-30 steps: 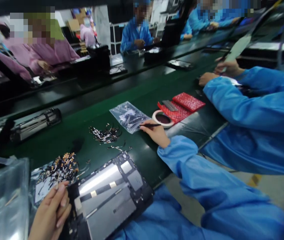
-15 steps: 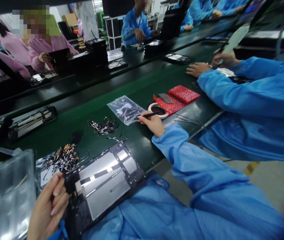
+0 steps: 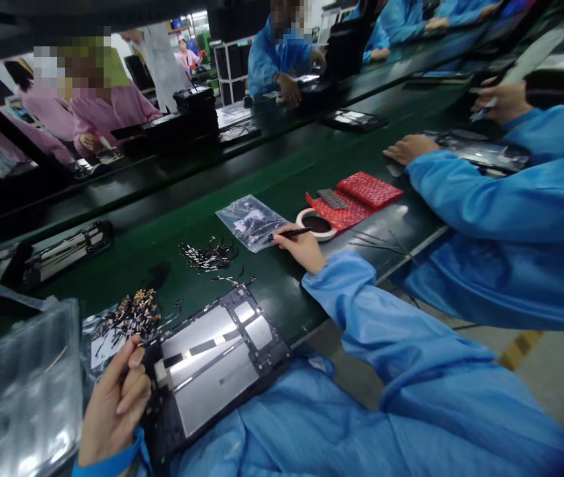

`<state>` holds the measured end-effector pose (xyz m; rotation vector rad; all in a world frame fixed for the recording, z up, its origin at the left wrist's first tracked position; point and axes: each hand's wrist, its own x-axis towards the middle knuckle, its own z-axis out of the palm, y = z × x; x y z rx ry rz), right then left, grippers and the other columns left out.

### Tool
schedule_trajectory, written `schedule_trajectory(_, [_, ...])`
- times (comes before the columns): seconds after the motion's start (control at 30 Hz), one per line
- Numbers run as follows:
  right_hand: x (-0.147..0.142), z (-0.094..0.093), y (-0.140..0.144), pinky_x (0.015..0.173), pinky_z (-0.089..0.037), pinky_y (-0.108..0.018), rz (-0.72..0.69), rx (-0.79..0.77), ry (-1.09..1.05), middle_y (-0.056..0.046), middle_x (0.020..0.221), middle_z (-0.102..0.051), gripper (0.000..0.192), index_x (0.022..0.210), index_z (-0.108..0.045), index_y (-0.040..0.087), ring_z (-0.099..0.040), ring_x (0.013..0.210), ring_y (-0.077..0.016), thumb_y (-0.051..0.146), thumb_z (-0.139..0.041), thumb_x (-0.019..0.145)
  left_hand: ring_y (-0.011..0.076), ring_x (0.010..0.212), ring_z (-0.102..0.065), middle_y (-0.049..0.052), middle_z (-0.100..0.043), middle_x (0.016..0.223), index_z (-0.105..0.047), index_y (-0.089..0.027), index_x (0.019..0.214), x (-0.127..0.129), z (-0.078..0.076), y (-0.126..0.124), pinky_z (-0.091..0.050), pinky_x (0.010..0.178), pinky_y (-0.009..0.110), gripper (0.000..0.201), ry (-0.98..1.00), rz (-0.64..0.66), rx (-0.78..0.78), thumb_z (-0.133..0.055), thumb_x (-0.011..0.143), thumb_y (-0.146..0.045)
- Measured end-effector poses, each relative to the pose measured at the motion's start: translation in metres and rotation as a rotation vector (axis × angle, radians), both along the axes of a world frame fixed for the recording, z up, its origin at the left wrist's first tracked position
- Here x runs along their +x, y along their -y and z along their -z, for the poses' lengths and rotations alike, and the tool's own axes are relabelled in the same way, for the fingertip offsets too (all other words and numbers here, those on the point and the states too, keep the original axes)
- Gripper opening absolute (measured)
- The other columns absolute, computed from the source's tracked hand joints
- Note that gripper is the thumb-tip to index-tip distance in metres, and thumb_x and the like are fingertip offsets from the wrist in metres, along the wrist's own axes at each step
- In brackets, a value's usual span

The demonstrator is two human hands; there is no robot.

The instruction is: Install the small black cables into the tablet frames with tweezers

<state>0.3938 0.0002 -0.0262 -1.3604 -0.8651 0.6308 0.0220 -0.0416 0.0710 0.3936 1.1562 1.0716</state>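
A dark tablet frame [image 3: 217, 361] with a silvery inner plate lies tilted at the near edge of the green bench. My left hand [image 3: 115, 401] rests at its left edge, fingers pinched together beside a heap of small flex cables [image 3: 130, 317]; what it pinches is too small to tell. My right hand [image 3: 301, 246] holds a thin black tool [image 3: 291, 232], its tip on a clear plastic bag [image 3: 250, 220]. Another small pile of cable parts [image 3: 208, 254] lies between the bag and the frame.
A tape roll [image 3: 315, 224] and red bubble-wrap pouches [image 3: 356, 197] sit right of the bag. A clear tray [image 3: 28, 391] stands at the near left. A co-worker's blue sleeve [image 3: 490, 192] reaches across on the right. More frames [image 3: 57, 248] lie on the belt; people work opposite.
My left hand has shifted slightly along the frame's left edge near the cable heap. My right hand stays by the bag with the tool. The co-worker's hands moved.
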Motion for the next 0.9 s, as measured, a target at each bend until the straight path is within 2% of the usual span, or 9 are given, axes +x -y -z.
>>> schedule_trajectory(0.2, [0.0, 0.001, -0.001, 0.067, -0.053, -0.034, -0.006, -0.01, 0.057, 0.001, 0.068, -0.063, 0.029, 0.076, -0.062, 0.021, -0.06, 0.062, -0.0148, 0.042, -0.073, 0.061, -0.0021, 0.023, -0.029, -0.007, -0.045, 0.057, -0.058, -0.014, 0.081, -0.002, 0.005, 0.001, -0.025, 0.022, 0.007, 0.026, 0.015, -0.04, -0.024, -0.036, 0.095, -0.012])
schedule_trajectory(0.43, [0.0, 0.002, -0.002, 0.068, -0.054, -0.035, 0.015, -0.053, 0.036, 0.0, 0.067, -0.064, 0.029, 0.075, -0.061, 0.021, -0.062, 0.064, -0.0161, 0.044, -0.073, 0.062, -0.0021, 0.022, -0.029, -0.008, -0.045, 0.057, -0.058, -0.014, 0.082, -0.003, 0.003, 0.004, -0.023, 0.021, 0.007, 0.026, 0.006, -0.045, -0.02, -0.036, 0.096, -0.014])
schedule_trajectory(0.53, [-0.003, -0.002, -0.002, 0.068, -0.055, -0.035, 0.018, -0.059, 0.011, 0.0, 0.065, -0.065, 0.034, 0.073, -0.061, 0.021, -0.063, 0.062, -0.0164, 0.048, -0.076, 0.059, -0.0021, 0.022, -0.029, -0.008, -0.045, 0.057, -0.057, -0.014, 0.082, -0.007, 0.004, 0.008, -0.023, 0.021, 0.007, 0.022, 0.007, -0.063, 0.0, -0.039, 0.095, -0.015])
schedule_trajectory(0.67, [-0.009, -0.015, 0.005, 0.061, -0.057, -0.036, 0.01, -0.013, -0.045, -0.002, 0.06, -0.065, 0.042, 0.066, -0.063, 0.02, -0.065, 0.06, -0.0192, 0.055, -0.081, 0.05, -0.0022, 0.023, -0.028, -0.007, -0.045, 0.057, -0.057, -0.013, 0.083, -0.012, 0.011, 0.015, -0.021, 0.021, 0.007, 0.017, 0.052, -0.123, -0.019, -0.044, 0.094, -0.017])
schedule_trajectory(0.77, [-0.012, -0.019, 0.012, 0.056, -0.058, -0.033, 0.005, 0.027, -0.123, -0.004, 0.063, -0.068, 0.046, 0.066, -0.065, 0.019, -0.068, 0.061, -0.021, 0.056, -0.083, 0.046, -0.0032, 0.025, -0.027, -0.003, -0.052, 0.059, -0.059, -0.01, 0.089, -0.015, 0.015, 0.015, -0.02, 0.023, 0.006, 0.021, 0.129, -0.169, -0.039, -0.039, 0.096, -0.013])
schedule_trajectory(0.9, [-0.032, -0.026, 0.022, 0.055, -0.059, -0.027, -0.044, 0.054, -0.232, -0.005, 0.075, -0.073, 0.048, 0.073, -0.065, 0.019, -0.072, 0.067, -0.0204, 0.055, -0.084, 0.048, -0.0056, 0.027, -0.026, 0.01, -0.068, 0.077, -0.059, -0.006, 0.091, -0.01, 0.012, 0.011, -0.024, 0.025, 0.004, 0.027, 0.224, -0.196, -0.009, -0.033, 0.095, -0.004])
